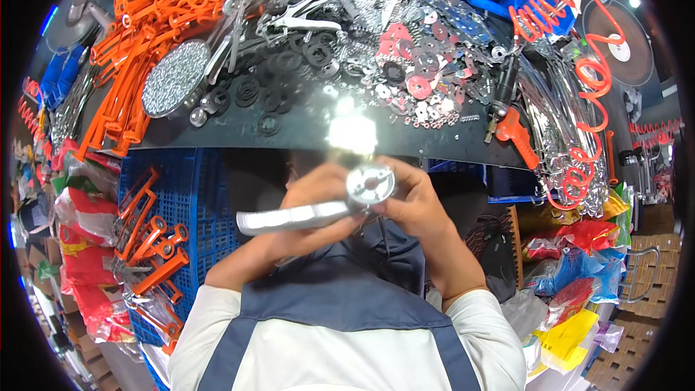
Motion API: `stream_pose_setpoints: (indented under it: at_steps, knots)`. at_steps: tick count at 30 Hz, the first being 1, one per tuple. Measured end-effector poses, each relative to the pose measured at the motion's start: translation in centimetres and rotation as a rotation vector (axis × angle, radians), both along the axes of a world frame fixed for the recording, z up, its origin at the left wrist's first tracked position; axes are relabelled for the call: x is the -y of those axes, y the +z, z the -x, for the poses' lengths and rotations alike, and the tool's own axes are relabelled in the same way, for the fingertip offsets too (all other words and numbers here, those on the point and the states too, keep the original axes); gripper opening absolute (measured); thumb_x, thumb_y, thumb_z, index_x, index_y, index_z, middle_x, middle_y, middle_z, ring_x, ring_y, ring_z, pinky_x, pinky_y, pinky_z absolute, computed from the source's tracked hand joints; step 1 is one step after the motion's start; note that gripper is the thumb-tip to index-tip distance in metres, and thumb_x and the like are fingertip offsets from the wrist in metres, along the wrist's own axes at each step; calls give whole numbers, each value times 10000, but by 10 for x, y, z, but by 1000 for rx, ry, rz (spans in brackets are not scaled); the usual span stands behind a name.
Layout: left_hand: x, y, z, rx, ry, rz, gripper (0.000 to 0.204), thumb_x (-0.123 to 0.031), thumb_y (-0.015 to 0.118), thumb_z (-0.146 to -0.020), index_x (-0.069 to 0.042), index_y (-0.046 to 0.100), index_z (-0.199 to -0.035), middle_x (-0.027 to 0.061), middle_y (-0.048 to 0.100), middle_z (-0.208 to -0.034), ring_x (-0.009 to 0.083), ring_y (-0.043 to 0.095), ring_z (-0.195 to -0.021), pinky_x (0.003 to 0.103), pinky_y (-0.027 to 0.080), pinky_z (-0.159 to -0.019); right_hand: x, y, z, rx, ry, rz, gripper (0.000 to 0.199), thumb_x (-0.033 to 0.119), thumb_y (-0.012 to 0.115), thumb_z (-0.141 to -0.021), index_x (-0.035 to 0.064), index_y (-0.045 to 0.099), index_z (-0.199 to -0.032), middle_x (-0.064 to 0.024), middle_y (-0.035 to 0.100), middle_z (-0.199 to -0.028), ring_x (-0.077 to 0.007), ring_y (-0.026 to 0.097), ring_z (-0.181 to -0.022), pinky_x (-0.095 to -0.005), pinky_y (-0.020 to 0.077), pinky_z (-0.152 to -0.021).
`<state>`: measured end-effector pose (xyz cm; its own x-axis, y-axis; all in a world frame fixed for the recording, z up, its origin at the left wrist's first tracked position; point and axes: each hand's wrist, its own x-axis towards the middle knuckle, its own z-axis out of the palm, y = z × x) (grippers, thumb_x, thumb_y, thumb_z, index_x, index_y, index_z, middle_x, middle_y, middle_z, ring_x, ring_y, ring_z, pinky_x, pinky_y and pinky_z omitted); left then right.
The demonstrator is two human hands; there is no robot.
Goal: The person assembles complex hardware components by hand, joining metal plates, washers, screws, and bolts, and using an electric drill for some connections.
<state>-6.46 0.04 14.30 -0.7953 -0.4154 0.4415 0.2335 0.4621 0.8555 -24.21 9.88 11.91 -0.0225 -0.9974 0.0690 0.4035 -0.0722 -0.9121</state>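
Close in front of my chest, both hands are on a silver metal tool part with a long flat handle (297, 217) and a round, slotted disc-like end (371, 183). My left hand (318, 192) is closed around the part where handle and round end meet, and the handle sticks out to the left. My right hand (414, 199) grips the round end from the right, thumb below it. A bright glare (352, 134) just beyond hides some detail, and motion blurs the fingers slightly.
On the dark bench (217, 132) lie orange metal frames (163, 3), a dish of small silver parts (176, 78), black rings (279, 76), red washers (418, 87) and silver levers (304, 18). An air screwdriver (507, 83) and an orange-handled tool (517, 137) lie right, beneath a red coiled hose (594, 76). A blue crate (210, 210) stands left.
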Motion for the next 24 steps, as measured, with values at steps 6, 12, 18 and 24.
stream_pose_setpoints:
  at_steps: [6, 12, 18, 24]
  knots:
    - [2, -11, 5, -10, -83, -118, 174, -35, 668, -752, -12, 632, -921, 93, 593, -884, 208, 570, -823, 307, 442, -725, -5, -18, -2, -26, -30, 63, 167, 46, 697, -786, 17, 610, -925, -27, 582, -1018, -120, 527, -956, -284, 414, -865]
    - [-15, -38, 6, -16, -28, -169, 156, -75, 650, -785, -24, 633, -932, 107, 594, -883, 216, 559, -803, 330, 428, -715, -18, -37, -10, 53, -91, -50, 214, 37, 669, -806, -1, 619, -1010, -35, 589, -1052, -120, 535, -989, -290, 430, -878]
    - [-22, -45, -2, -56, 27, -191, 132, -79, 642, -771, -31, 617, -891, 143, 609, -930, 273, 568, -898, 359, 434, -794, -14, -11, 45, -570, -575, 17, 121, 100, 631, -826, 13, 622, -909, -28, 573, -862, -103, 557, -785, -231, 425, -691]
    - [-41, -49, 3, -59, 96, -288, 229, -77, 618, -789, 12, 601, -1000, 138, 605, -993, 226, 577, -893, 329, 438, -797, 13, -60, 185, -1892, -722, -9, 201, -23, 537, -762, -11, 634, -938, -180, 625, -934, -357, 578, -934, -402, 462, -832]
